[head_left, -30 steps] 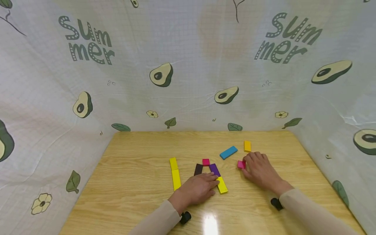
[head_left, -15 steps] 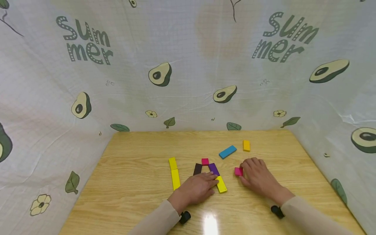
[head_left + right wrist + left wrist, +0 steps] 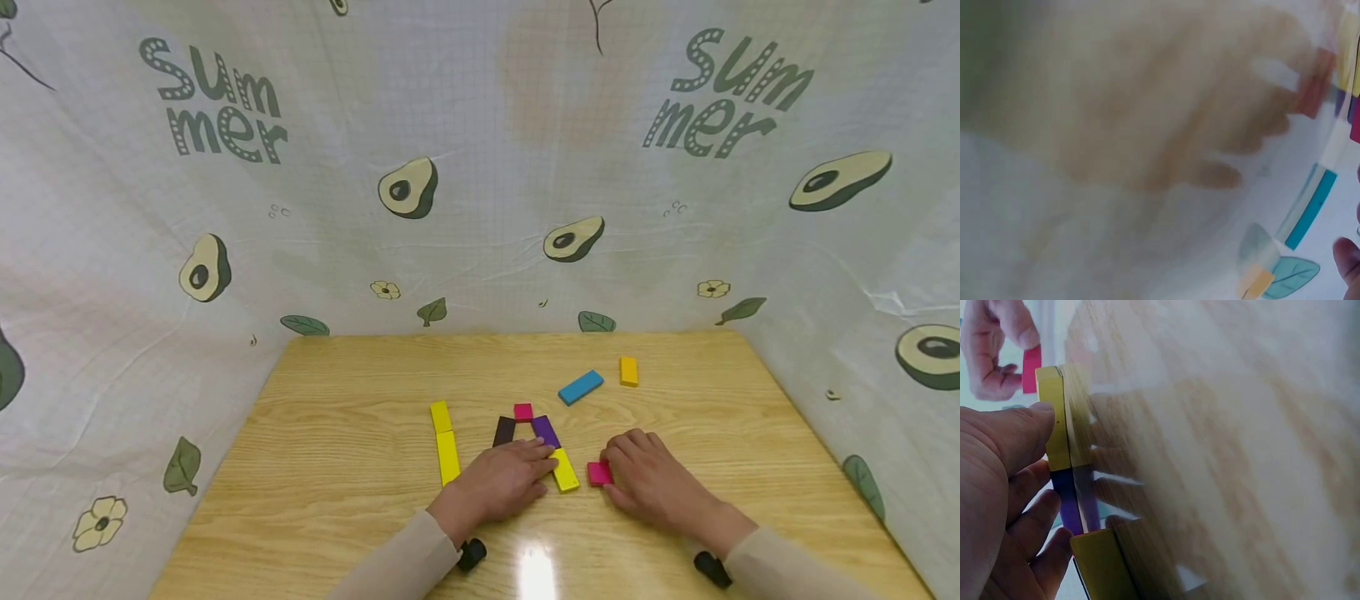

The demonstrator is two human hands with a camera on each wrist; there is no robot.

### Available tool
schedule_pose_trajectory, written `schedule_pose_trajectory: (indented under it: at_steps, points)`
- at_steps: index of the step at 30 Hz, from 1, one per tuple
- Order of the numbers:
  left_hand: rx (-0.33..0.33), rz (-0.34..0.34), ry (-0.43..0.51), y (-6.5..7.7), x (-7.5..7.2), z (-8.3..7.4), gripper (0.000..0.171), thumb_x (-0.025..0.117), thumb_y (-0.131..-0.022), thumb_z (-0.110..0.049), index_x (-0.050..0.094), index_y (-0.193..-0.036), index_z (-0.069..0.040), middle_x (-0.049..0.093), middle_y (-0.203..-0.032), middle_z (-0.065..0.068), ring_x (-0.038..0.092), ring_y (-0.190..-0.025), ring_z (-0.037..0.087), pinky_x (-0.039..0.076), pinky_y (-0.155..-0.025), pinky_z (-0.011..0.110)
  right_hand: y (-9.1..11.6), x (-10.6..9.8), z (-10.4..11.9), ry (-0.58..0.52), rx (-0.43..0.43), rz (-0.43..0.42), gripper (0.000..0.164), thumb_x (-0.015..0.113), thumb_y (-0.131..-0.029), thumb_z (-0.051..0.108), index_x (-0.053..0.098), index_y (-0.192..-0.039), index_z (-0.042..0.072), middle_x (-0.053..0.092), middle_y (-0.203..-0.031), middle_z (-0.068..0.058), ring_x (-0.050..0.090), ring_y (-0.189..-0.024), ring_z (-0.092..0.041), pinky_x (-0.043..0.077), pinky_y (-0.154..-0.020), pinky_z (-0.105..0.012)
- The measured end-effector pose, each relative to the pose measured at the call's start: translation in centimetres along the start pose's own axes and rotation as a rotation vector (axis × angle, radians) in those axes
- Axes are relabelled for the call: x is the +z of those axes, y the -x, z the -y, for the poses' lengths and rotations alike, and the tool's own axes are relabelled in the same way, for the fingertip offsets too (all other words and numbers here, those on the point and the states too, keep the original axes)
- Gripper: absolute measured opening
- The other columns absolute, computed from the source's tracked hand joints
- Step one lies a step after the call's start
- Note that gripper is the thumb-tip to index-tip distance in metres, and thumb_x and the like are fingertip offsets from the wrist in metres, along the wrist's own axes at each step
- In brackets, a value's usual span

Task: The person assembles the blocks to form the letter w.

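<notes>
My right hand point(image 3: 656, 483) pinches a pink block point(image 3: 598, 473) between thumb and fingers, low over the table to the right of a slanted row of blocks. In that row, a yellow block point(image 3: 565, 472) meets a purple block point(image 3: 546, 431) end to end. My left hand point(image 3: 501, 479) rests beside them, fingers stretched over the yellow and purple blocks. Its thumb touches the yellow block point(image 3: 1055, 419) in the left wrist view, and another yellow block point(image 3: 1107, 565) shows by its fingertips. A black block point(image 3: 505, 430) is partly hidden behind that hand, with a second pink block point(image 3: 522, 412) at the top.
Two yellow blocks point(image 3: 447, 457) form a line left of my left hand. Farther back lie a blue block point(image 3: 581, 387) and an orange block point(image 3: 628, 372). A printed cloth point(image 3: 480, 167) encloses the wooden table point(image 3: 337, 467) at the back and sides.
My right hand has drawn the pink block toward me and a little left, closer to the yellow end of the slanted row. The left hand has stayed in place.
</notes>
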State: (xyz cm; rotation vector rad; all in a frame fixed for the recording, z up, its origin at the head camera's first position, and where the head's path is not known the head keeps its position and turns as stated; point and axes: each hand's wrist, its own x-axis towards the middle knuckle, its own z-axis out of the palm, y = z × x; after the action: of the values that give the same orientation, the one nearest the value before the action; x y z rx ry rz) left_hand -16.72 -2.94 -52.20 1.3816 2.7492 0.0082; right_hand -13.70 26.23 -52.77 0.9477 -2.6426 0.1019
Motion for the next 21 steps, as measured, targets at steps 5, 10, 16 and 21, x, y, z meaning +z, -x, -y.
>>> schedule_pose_trajectory:
  at_steps: [5,10,16,21]
  points:
    - [-0.002,0.0,0.002,0.0,0.0,0.0,0.048,0.052,-0.112,-0.039,0.054,-0.156,-0.021,0.046,-0.165,-0.007,0.038,-0.156,0.012,0.032,-0.128,0.027,0.4,-0.1,0.8,-0.024,-0.022,0.022,0.03,0.08,-0.09,0.036,0.067,-0.11,0.018,0.061,-0.111,0.008,0.052,-0.107,-0.014,0.048,-0.091,-0.039]
    - [-0.001,0.004,0.009,-0.1,0.1,0.1,0.048,0.051,-0.112,-0.039,0.053,-0.157,-0.021,0.046,-0.165,-0.007,0.038,-0.156,0.012,0.031,-0.128,0.027,0.6,0.1,1.2,-0.035,-0.047,0.015,0.028,0.08,-0.09,0.035,0.067,-0.109,0.019,0.061,-0.11,0.01,0.052,-0.106,-0.012,0.048,-0.088,-0.038]
    - [0.003,0.0,0.006,-0.2,0.1,0.2,0.048,0.051,-0.112,-0.039,0.053,-0.157,-0.021,0.046,-0.165,-0.007,0.038,-0.156,0.012,0.032,-0.128,0.028,0.5,0.2,1.3,-0.038,-0.063,0.018,0.028,0.08,-0.09,0.035,0.067,-0.109,0.019,0.061,-0.11,0.011,0.052,-0.105,-0.012,0.048,-0.089,-0.038]
    - [-0.004,0.008,0.008,-0.2,-0.1,0.1,0.049,0.052,-0.112,-0.039,0.053,-0.157,-0.021,0.046,-0.165,-0.007,0.038,-0.156,0.012,0.032,-0.128,0.028,0.4,0.1,1.4,-0.033,-0.067,0.029,0.028,0.08,-0.089,0.036,0.068,-0.109,0.02,0.061,-0.11,0.011,0.052,-0.105,-0.012,0.049,-0.088,-0.039]
